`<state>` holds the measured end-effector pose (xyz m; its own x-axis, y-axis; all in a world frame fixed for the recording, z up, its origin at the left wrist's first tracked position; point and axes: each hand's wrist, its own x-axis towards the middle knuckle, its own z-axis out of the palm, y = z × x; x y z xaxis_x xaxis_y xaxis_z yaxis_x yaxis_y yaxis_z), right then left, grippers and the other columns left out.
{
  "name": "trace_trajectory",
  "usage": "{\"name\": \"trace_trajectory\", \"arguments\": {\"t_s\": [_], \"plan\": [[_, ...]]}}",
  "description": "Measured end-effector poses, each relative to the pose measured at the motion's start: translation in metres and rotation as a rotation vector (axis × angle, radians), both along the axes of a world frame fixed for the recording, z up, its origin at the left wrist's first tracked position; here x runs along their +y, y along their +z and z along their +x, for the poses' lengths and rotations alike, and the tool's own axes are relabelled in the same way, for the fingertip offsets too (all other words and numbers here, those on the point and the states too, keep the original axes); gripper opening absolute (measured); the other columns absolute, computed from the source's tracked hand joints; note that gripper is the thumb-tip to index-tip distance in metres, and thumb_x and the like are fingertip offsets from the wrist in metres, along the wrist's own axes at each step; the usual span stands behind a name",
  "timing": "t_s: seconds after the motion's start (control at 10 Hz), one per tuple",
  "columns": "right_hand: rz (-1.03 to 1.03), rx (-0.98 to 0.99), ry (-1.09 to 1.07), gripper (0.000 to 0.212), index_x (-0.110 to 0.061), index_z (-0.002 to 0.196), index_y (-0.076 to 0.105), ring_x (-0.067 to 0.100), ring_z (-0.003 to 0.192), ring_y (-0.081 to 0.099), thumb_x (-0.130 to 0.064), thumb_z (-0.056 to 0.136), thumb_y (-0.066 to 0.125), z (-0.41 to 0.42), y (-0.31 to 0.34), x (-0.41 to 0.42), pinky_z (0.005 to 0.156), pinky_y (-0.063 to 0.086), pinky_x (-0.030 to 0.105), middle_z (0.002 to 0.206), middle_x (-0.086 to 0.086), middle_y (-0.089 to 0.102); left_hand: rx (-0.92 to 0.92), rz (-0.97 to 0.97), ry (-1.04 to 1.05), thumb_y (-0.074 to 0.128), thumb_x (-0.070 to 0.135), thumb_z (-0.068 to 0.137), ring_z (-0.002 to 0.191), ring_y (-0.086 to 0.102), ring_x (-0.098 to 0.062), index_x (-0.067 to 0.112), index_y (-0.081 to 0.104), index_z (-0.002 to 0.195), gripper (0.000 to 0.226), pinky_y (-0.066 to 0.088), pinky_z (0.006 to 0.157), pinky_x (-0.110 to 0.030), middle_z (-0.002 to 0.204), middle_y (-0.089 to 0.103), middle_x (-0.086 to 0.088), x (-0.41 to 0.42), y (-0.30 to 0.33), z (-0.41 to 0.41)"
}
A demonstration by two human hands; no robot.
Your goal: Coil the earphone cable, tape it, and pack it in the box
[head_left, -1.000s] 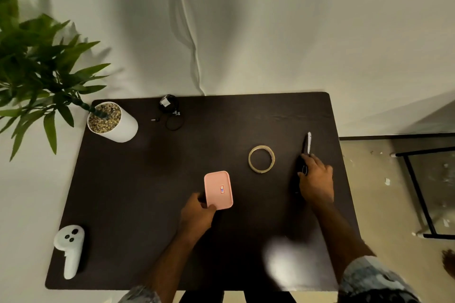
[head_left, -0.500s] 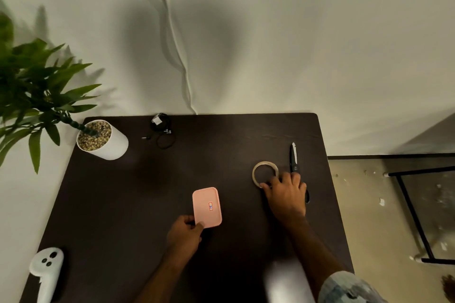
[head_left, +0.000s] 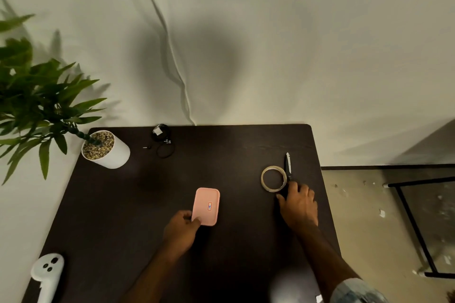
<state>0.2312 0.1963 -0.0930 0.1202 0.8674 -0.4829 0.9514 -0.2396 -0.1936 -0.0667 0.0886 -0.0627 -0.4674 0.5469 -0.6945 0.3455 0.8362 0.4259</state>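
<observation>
The dark wooden table carries everything for the job, set well apart. A green leafy plant in a white pot stands at the far left corner. The left hand pinches the near corner of the pink rounded plastic box, thumb on the lid, probably steadying it for opening. The right hand rests, fingers loosely curled, over the handles of the black-handled scissors, which lie touching the ring-shaped roll of clear tape; whether it grips them I cannot tell. The black earphone cable lies untouched at the far edge, its tangle hard to make out
</observation>
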Motion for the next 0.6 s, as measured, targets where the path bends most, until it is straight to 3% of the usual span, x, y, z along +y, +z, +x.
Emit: {"name": "trace_trajectory", "arguments": {"t_s": [0.1, 0.2, 0.6], "plan": [[0.03, 0.075, 0.027, 0.068, -0.028, 0.16, 0.029, 0.038, 0.147, 0.04, -0.048, 0.103, 0.058, 0.003, 0.009, -0.001, 0.114, 0.046, 0.055, 0.159, 0.016, 0.038, 0.078, 0.023, -0.098, 0.065, 0.036, 0.099, 0.126, 0.06, -0.024, 0.017, 0.05, 0.145, 0.052, 0.049, 0.101, -0.037, 0.142, 0.061, -0.005, 0.001, 0.016, 0.007], [0.031, 0.075, 0.104, 0.07, -0.033, 0.164, 0.023, 0.037, 0.151, 0.033, -0.047, 0.104, 0.056, 0.005, 0.016, -0.001, 0.117, 0.04, 0.057, 0.162, 0.014, 0.031, 0.137, 0.057, -0.157, 0.064, 0.038, 0.098, 0.13, 0.058, -0.023, 0.021, 0.048, 0.146, 0.054, 0.049, 0.104, -0.038, 0.145, 0.057, -0.004, 0.002, 0.029, 0.011], [0.201, 0.197, -0.003, 0.071, -0.027, 0.163, 0.027, 0.031, 0.153, 0.035, -0.051, 0.103, 0.056, -0.005, 0.074, -0.014, 0.119, 0.044, 0.047, 0.164, 0.01, 0.037, 0.321, 0.363, -0.403, 0.063, 0.043, 0.096, 0.132, 0.053, -0.014, 0.03, 0.05, 0.142, 0.049, 0.05, 0.104, -0.033, 0.147, 0.051, 0.004, 0.03, 0.104, 0.003]]}}
